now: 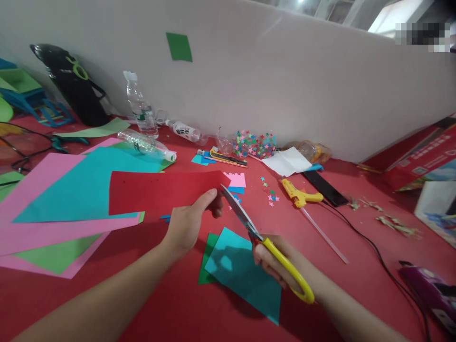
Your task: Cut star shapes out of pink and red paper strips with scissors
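Note:
My left hand (190,216) pinches the right end of a long red paper strip (153,190), thumb on top and fingers curled beneath. The strip is held above the table, stretching out to the left. Yellow-handled scissors (245,219) are gripped in my right hand (272,259), tips pointing up and left. Those tips are at the strip's right end, close to my left thumb; whether the blades touch the paper I cannot tell. Below the hands lie a turquoise paper piece (249,275) and a green paper piece (205,270) partly under it.
Large coloured sheets (64,190) are stacked at left. Plastic bottles (140,107) and a black flask (76,90) stand or lie along the wall. A yellow glue gun (301,194), its cord, a phone (325,188), a box cutter (228,156) and star cutouts (271,197) lie further back.

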Motion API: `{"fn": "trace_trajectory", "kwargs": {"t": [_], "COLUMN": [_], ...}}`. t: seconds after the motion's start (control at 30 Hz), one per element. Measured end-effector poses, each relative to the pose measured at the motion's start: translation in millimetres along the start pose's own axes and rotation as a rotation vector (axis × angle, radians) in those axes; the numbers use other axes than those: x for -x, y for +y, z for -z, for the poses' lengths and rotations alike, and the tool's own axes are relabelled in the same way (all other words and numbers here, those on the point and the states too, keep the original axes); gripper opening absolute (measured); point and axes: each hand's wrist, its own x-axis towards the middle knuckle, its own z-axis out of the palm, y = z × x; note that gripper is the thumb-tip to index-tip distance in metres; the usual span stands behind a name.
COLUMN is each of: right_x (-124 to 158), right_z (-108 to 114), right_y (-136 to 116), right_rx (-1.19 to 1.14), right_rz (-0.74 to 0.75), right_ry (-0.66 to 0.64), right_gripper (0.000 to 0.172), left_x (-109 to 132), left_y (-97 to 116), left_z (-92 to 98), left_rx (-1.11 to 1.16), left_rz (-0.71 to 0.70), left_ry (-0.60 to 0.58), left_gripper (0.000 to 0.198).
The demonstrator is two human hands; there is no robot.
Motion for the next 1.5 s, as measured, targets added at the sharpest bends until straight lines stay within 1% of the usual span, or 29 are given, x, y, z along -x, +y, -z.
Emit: {"fn": "trace_trajectory", "kwargs": {"t": [0.07,0.13,0.33,0.5,0.63,0.9,1.03,1.13,1.2,1.37,1.5], "right_x": [-2,-2,3,5,7,6,7,8,8,8,7], "right_z": [0,0,1,4,5,2,4,4,4,6,6], "right_y": [2,2,-1,1,-3,-10,-13,-16,-16,-8,-4], "right_rx": [-0.011,-0.022,-0.064,-0.063,-0.054,-0.004,0.037,0.038,0.022,0.026,0.031], "right_rz": [-0.035,-0.035,0.023,0.052,0.035,-0.034,-0.057,-0.076,-0.06,0.091,0.065], "right_ry": [-0.01,-0.01,-0.045,-0.076,-0.059,-0.03,-0.012,-0.013,-0.026,-0.021,-0.016], "right_gripper": [0.042,0.041,0.052,0.056,0.054,0.041,0.042,0.044,0.046,0.052,0.047], "left_x": [0,0,0,0,-1,-1,-2,-2,-3,-3,-2], "left_y": [0,0,1,3,4,3,3,4,4,6,9], "left_z": [0.0,0.0,-0.2,-0.3,0.9,3.5,4.8,6.6,8.0,8.6,6.8], "left_rx": [-0.004,0.002,0.054,0.103,0.092,0.054,-0.006,-0.027,-0.045,-0.167,-0.196], "left_rz": [-0.005,-0.005,0.019,0.03,0.017,0.002,-0.016,-0.003,0.015,0.031,0.034], "left_ry": [-0.011,-0.012,-0.016,-0.031,-0.045,-0.045,-0.028,-0.023,-0.015,-0.028,-0.03], "left_gripper": [0.027,0.027,0.022,0.021,0.022,0.023,0.024,0.023,0.024,0.032,0.035]}}
